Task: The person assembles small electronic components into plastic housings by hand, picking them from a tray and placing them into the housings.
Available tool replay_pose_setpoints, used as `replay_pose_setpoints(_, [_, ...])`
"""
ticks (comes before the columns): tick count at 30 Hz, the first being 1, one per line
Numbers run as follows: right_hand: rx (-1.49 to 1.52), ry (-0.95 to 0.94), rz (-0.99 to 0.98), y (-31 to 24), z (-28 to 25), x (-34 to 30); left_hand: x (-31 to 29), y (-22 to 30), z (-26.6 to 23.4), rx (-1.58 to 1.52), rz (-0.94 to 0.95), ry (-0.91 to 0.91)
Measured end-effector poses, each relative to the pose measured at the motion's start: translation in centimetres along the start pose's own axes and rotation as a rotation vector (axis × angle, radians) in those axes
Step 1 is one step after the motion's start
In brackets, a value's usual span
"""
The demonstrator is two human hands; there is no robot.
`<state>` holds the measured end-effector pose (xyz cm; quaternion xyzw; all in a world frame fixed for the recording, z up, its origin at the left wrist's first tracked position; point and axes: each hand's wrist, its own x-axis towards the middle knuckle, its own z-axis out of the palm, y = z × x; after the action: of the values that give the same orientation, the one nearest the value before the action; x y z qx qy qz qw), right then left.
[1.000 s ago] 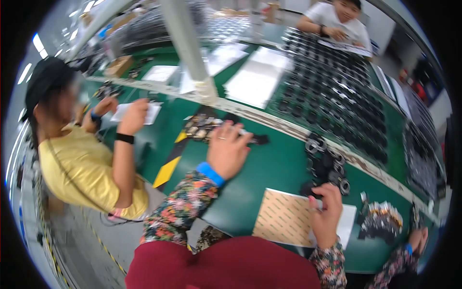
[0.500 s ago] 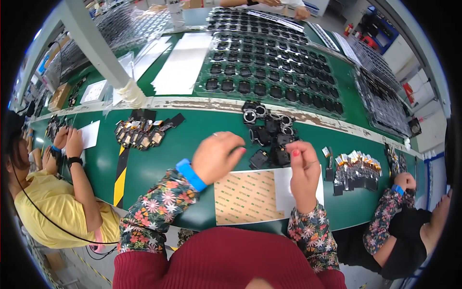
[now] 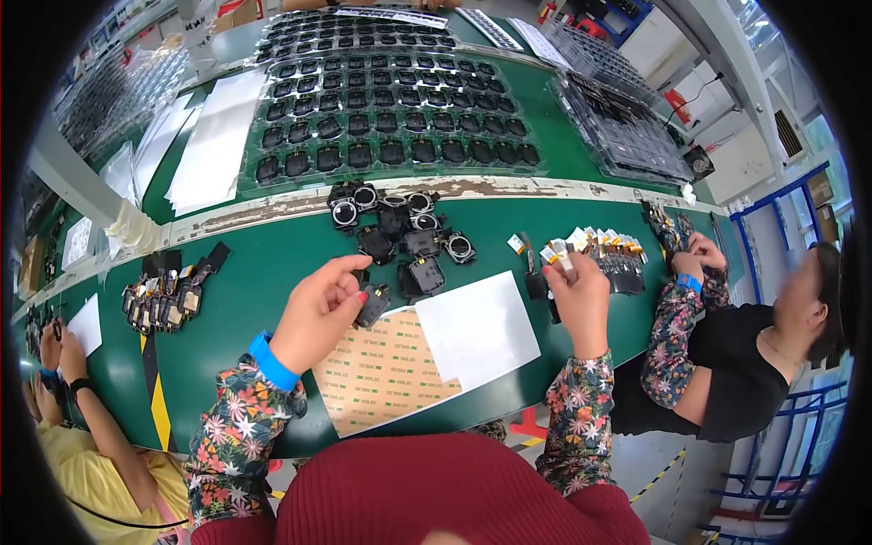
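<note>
My left hand (image 3: 318, 311) is closed, thumb and fingers at a small black housing (image 3: 373, 307) over the top edge of a tan-and-white sheet (image 3: 481, 327). Just beyond lies a loose cluster of black housings (image 3: 422, 242), several with silver rings. To the right, my right hand (image 3: 583, 298) pinches a small circuit part with a pale tab (image 3: 563, 258); the fingers partly hide it. This hand is at the left end of a fanned row of similar parts (image 3: 622, 263) with white-and-orange tabs and black ends. One such part (image 3: 528, 259) lies apart, left of the right hand.
Beyond a worn white ledge (image 3: 509, 188) stand clear trays (image 3: 391, 118) of black housings. Another pile of parts (image 3: 163, 295) sits at left near yellow-black tape (image 3: 160, 400). Co-workers sit on both sides: a yellow shirt (image 3: 109, 490) left, a black top (image 3: 718, 381) right.
The view has swung right. My right hand has moved from beside the housing cluster to the tabbed parts and now pinches one. My left hand has closed at the nearest black housing.
</note>
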<state>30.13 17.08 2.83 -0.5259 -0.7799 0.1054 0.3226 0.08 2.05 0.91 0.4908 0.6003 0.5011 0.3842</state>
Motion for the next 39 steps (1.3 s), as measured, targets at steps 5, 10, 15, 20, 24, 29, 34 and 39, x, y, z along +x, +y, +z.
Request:
replay_pose_setpoints(5, [-0.184,-0.021,-0.050,-1.1,2.1,0.6,-1.7,1.5,-0.2,-0.419,-0.253,-0.213])
replay_pose_setpoints(10, [-0.243,-0.035,-0.085,-0.8,3.8,0.7,-2.8,0.4,-0.2,-0.578,-0.347,-0.216])
replay_pose_setpoints(15, [0.108,-0.068,0.022,-2.6,3.8,0.1,-2.5,-0.7,0.0,-0.512,-0.312,-0.118])
replay_pose_setpoints(20, [0.599,-0.300,0.080,-8.6,4.6,-2.2,-2.5,0.1,-0.2,-0.600,-0.317,-0.109])
replay_pose_setpoints(24, [0.572,-0.454,-0.042,-11.8,5.1,-4.2,-2.6,0.3,-0.7,-0.547,-0.326,-0.172])
replay_pose_setpoints(29, [0.455,-0.468,-0.264,-13.5,5.0,-5.6,-2.2,0.1,-1.3,-0.539,-0.272,-0.042])
replay_pose_setpoints(34, [0.418,-0.447,-0.444,-13.8,5.2,-5.8,-2.2,0.4,-1.4,-0.638,-0.214,0.066])
replay_pose_setpoints(39, [0.387,-0.431,-0.546,-13.6,5.5,-5.8,-2.1,-0.2,-1.2,-0.579,-0.233,-0.084])
